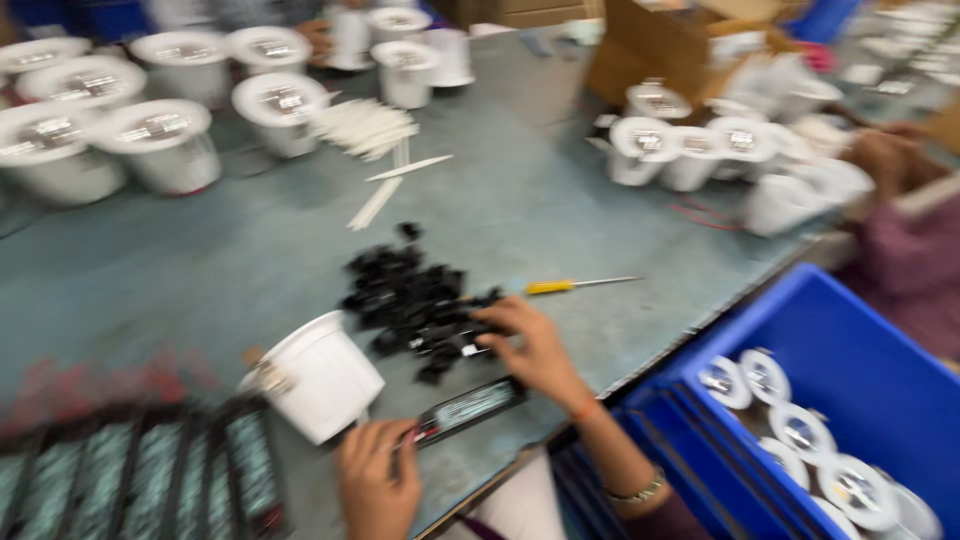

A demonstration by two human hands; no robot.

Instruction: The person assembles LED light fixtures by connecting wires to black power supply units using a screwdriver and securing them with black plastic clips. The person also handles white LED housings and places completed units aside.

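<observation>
My left hand (375,478) grips one end of a flat black rectangular module (468,406) near the table's front edge. A white round lamp housing (318,375) lies tilted just left of that hand. My right hand (532,347) reaches into a heap of small black plastic parts (405,295), fingers pinched on one small black piece with a light tip. A thin thread and a metal bracelet circle the right wrist. The picture is blurred by motion.
A yellow-handled screwdriver (570,286) lies right of the heap. White sticks (365,128) and white lamp housings (160,140) fill the far table. A blue crate (880,370) holds more housings. Black trays (140,475) sit front left. Another person's arm (890,160) is at right.
</observation>
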